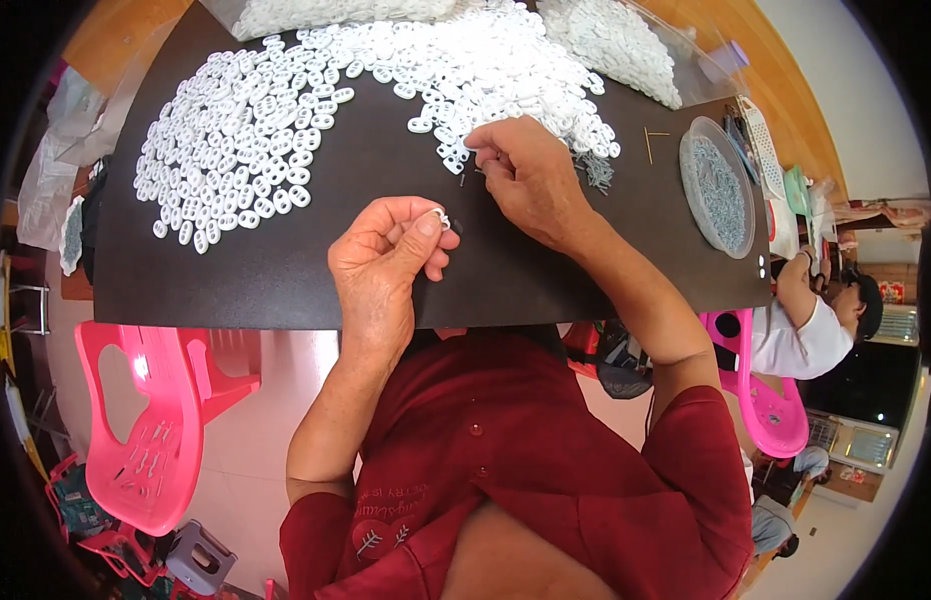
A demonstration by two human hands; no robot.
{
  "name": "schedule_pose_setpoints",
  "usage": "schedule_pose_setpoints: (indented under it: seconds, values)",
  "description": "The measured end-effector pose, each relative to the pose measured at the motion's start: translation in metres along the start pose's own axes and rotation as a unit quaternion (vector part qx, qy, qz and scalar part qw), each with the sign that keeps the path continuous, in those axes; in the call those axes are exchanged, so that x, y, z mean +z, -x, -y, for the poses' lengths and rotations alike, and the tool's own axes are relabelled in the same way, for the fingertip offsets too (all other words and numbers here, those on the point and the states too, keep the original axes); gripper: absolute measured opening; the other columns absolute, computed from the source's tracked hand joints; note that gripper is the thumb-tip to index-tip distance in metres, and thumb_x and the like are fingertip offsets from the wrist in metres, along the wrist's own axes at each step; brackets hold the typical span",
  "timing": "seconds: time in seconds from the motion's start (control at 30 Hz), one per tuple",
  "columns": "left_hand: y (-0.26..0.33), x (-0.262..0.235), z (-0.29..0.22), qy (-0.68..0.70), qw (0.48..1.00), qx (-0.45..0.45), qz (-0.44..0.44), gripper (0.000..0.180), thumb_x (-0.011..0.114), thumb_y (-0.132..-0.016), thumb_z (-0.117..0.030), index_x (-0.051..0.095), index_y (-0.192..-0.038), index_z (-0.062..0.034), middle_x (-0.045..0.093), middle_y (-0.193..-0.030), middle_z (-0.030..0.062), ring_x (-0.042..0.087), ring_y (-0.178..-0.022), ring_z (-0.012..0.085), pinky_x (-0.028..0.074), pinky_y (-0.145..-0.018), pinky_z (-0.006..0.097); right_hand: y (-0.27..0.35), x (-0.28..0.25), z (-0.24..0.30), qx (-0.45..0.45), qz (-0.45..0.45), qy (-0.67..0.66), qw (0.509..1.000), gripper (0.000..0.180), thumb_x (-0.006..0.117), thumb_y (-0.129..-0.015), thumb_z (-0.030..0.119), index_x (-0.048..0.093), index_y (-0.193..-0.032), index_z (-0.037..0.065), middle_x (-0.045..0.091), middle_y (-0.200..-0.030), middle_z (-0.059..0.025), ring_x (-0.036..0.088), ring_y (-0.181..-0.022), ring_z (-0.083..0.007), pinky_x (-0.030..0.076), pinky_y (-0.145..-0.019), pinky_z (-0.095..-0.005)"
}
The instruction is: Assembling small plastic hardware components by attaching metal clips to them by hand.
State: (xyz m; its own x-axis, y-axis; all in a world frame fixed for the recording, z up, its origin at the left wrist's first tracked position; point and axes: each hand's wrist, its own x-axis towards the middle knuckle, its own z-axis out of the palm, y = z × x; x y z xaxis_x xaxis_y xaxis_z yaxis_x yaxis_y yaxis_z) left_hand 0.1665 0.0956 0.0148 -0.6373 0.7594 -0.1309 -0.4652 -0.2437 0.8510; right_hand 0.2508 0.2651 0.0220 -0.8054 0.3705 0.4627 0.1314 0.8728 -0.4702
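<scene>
My left hand [385, 250] is closed, pinching a small white oval plastic piece [441, 217] between thumb and fingertips above the dark table. My right hand [530, 180] reaches to the near edge of a big heap of white oval two-holed plastic pieces [505, 75]. Its thumb and forefinger are drawn together at the loose pieces there; whatever they grip, if anything, is hidden. Beside that hand lies a small pile of thin grey metal pins or screws [595, 172]. On the left of the table, a spread-out group of the same white pieces [235, 135] lies apart from my hands.
A round clear tub [692, 195] of grey metal pins or screws stands on the right. Clear bins [690, 75] of white pieces line the far edge. Pink plastic chairs [175, 430] stand below the table [235, 290]. Another person [815, 315] sits at the right.
</scene>
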Motion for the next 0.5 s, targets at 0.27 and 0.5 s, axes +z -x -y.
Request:
schedule_pose_setpoints:
  seconds: [0.27,0.5]
  values:
    - [-0.004,0.009,0.009,0.047,0.992,0.092,-0.077,0.010,0.057,-0.091,-0.009,0.056,-0.095,0.0007,0.063,-0.081,0.0080,0.055,-0.065,0.0074,0.044,-0.058,0.020,0.010,-0.008,0.005,-0.032,-0.027,0.014,0.999,0.015,0.062,-0.075,-0.004,0.063,-0.087,0.005,0.055,-0.073,-0.0061,0.052,-0.065,-0.0194,0.042,-0.057,-0.0290]
    - [-0.005,0.022,0.017,0.023,0.984,0.144,-0.103,0.010,0.056,-0.091,-0.009,0.055,-0.096,-0.0004,0.063,-0.083,0.0069,0.055,-0.067,0.0073,0.046,-0.062,0.019,0.026,-0.005,0.020,0.003,-0.021,-0.035,0.999,0.015,0.064,-0.075,-0.004,0.064,-0.087,0.004,0.056,-0.075,-0.0056,0.053,-0.066,-0.0183,0.043,-0.057,-0.0282]
